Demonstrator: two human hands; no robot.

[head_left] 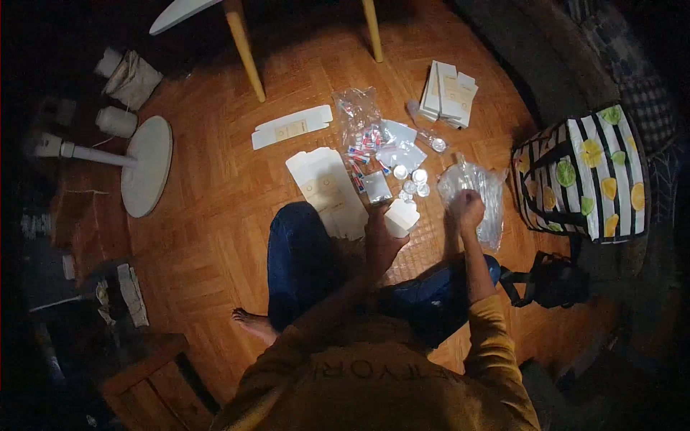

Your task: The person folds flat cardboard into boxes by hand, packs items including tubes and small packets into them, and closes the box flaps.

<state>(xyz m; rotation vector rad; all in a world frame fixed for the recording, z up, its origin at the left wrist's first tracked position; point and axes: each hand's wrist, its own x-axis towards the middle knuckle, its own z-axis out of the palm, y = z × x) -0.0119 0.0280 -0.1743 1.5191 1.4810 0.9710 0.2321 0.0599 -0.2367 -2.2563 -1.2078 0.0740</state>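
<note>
My left hand (383, 241) is wrapped round a small white carton (401, 218), whose end flap stands up. At the clear plastic bags (489, 208) on the floor, my right hand (467, 208) has its fingers curled closed; what they grip, if anything, is hidden. Between the hands and further forward lie several round silver-coloured pieces (410, 188) and a small silvery square packet (377, 187). Small red, white and blue tubes or sachets (368, 140) spill from a clear bag (357, 104). Flat white cartons (327, 188) lie left of my left hand.
A stack of white flat boxes (449, 95) sits at the front right. A striped fruit-print bag (582, 176) stands to the right, with a black strapped item (557, 281) below it. Table legs (244, 54) and a round white base (149, 167) stand on the wooden floor.
</note>
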